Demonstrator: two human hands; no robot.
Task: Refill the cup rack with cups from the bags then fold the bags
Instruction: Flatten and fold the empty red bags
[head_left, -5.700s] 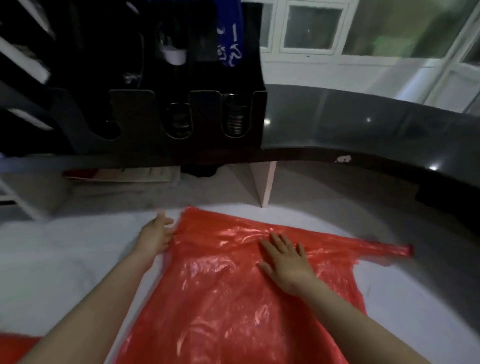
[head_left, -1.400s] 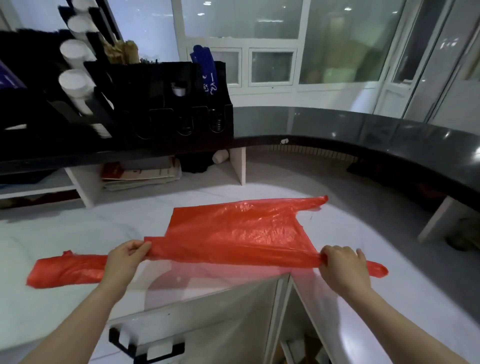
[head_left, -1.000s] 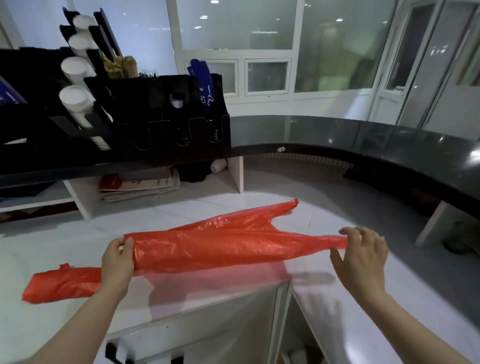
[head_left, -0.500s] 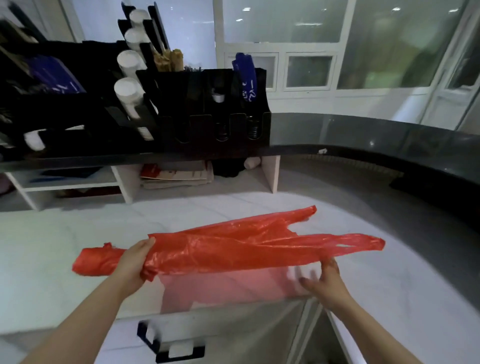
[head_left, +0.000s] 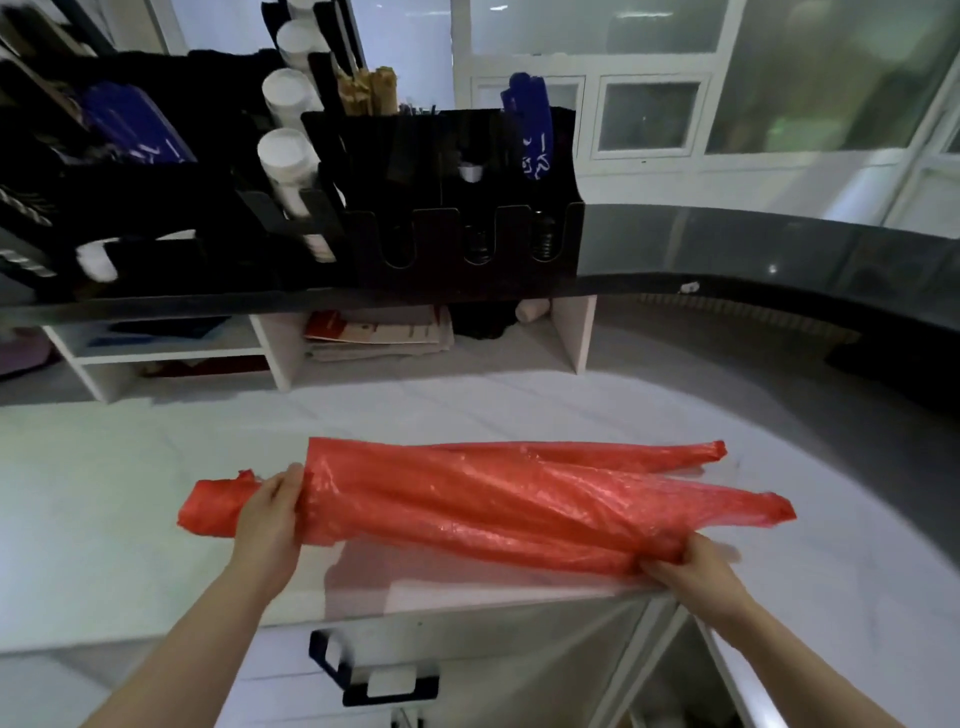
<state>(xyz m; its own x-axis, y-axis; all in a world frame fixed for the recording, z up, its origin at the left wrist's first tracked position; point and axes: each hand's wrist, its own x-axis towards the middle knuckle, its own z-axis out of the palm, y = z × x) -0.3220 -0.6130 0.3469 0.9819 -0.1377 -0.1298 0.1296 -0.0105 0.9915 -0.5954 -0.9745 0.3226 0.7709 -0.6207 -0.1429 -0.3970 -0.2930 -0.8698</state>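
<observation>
The red bag (head_left: 467, 499), gathered lengthwise into a loose roll, is held low over the white surface (head_left: 104, 493), near its front edge. The bag's left end is wrapped by the left grip (head_left: 270, 519), with the fingers curled round the plastic. Its lower right edge is pinched by the right grip (head_left: 685, 566). Two handle loops (head_left: 675, 452) are stretched out to the right. The black cup rack (head_left: 457, 239) is set behind on a dark raised ledge (head_left: 727, 244), with white cup stacks (head_left: 288, 156) at its left. White writing is seen on a blue packet (head_left: 535, 140) but cannot be read.
</observation>
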